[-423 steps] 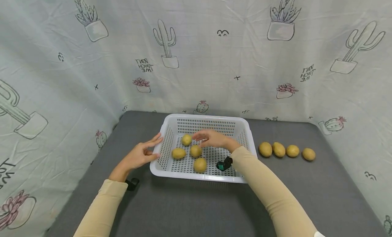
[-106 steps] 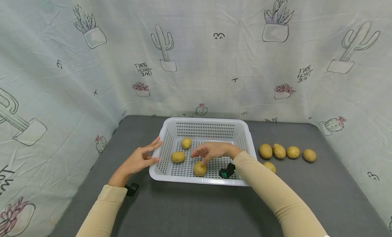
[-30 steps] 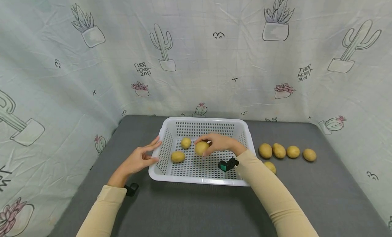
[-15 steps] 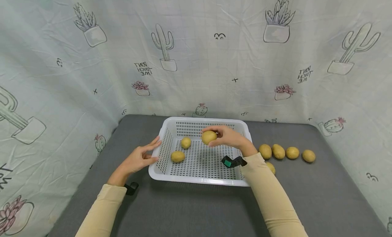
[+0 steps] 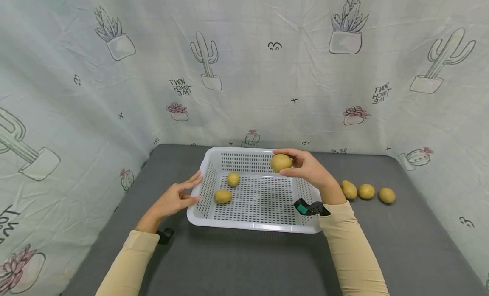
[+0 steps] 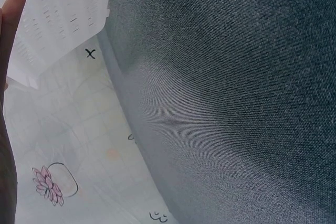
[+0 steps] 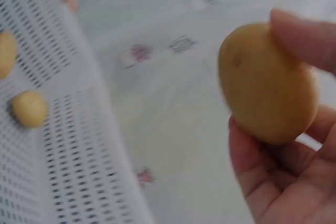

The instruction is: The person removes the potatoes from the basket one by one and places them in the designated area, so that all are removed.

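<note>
My right hand (image 5: pixel 312 170) pinches a yellow potato (image 5: pixel 280 163) between thumb and fingers, up above the right back part of a white perforated plastic basket (image 5: pixel 252 226). Up close in the right wrist view, that potato (image 7: pixel 265 85) is oval and has a small dark spot. Two more potatoes lie on the basket's floor towards the left: a rounder one (image 5: pixel 233 179) and an oval one (image 5: pixel 223 196). My left hand (image 5: pixel 170 202) touches the basket's left rim, its fingers spread and fairly straight. Only part of it shows in the left wrist view, beside the basket's wall (image 6: pixel 58 19).
On the grey table (image 5: pixel 244 262), right of the basket, potatoes lie in a row: one (image 5: pixel 349 190) beside my right wrist, another (image 5: pixel 366 191), and a third (image 5: pixel 387 195) farthest right. A curtain (image 5: pixel 244 75) printed with cacti hangs behind and at the sides.
My right hand has taken a potato from the basket floor, raised it and carried it right. Earlier, two others left the basket's floor. The arm now hides the nearest table potatoes. My left hand stays.
</note>
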### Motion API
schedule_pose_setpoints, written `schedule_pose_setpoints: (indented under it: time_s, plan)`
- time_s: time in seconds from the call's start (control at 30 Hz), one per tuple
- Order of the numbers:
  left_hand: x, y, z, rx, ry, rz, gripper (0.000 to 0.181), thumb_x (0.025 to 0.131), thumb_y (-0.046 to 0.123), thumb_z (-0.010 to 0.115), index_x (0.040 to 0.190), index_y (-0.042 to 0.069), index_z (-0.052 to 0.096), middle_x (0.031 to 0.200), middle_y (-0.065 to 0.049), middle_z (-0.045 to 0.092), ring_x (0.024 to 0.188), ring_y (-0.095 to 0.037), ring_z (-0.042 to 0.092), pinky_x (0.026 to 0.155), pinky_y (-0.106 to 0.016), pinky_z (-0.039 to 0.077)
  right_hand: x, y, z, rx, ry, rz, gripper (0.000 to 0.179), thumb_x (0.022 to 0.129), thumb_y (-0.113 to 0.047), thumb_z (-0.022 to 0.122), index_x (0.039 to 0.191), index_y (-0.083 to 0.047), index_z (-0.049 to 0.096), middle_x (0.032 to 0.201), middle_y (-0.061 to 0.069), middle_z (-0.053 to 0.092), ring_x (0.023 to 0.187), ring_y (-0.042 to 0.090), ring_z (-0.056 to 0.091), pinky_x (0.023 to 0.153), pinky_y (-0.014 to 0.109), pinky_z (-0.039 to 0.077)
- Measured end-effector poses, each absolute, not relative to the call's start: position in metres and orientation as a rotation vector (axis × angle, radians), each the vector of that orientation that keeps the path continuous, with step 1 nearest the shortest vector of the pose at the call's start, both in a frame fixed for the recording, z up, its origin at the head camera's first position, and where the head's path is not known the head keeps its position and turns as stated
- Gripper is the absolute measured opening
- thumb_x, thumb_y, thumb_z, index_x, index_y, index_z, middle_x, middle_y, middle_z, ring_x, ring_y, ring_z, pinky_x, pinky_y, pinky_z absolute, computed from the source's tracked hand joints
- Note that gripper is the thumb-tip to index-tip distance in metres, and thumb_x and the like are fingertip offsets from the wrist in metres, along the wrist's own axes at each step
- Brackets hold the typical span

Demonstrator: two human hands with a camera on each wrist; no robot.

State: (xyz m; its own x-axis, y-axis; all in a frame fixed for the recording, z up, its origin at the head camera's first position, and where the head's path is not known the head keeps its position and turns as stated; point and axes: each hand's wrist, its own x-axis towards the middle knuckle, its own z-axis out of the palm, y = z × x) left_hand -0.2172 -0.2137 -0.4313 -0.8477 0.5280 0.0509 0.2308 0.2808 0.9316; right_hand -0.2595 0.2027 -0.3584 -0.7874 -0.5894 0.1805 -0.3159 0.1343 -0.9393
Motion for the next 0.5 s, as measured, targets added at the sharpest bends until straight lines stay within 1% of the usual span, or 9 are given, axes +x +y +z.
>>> schedule_pose_setpoints:
  time_s: [0.13,0.27,0.5]
  plan:
    - [-0.218,-0.213,-0.432,0.686,2.283,1.597,0.067,0.090,0.005,0.063,0.147,-0.001,0.027,0.159,-0.015,0.004,0.093,-0.043,0.065,0.073,-0.027,0.055,-0.250,0.224,-0.348,-0.908,2.224,-1.743,0.056,0.089,-0.002,0.063,0.140,0.005,0.041,0.126,0.008,0.052,0.097,0.013,0.060,0.078,0.025,0.052]
    - [-0.218,-0.214,-0.432,0.691,2.295,1.595,0.067,0.090,0.005,0.063,0.147,-0.001,0.028,0.159,-0.016,0.005,0.093,-0.043,0.065,0.073,-0.027,0.055,-0.238,0.243,-0.346,-0.856,2.282,-1.775,0.056,0.089,0.001,0.062,0.140,0.004,0.040,0.128,0.000,0.052,0.098,0.011,0.061,0.078,0.024,0.052]
    - [-0.219,-0.215,-0.433,0.703,2.294,1.596,0.067,0.090,0.004,0.063,0.146,-0.002,0.028,0.158,-0.017,0.006,0.094,-0.039,0.067,0.072,-0.027,0.055,-0.217,0.270,-0.356,-0.709,2.417,-1.869,0.053,0.087,0.006,0.062,0.137,0.005,0.044,0.120,-0.005,0.057,0.095,0.007,0.062,0.077,0.019,0.051]
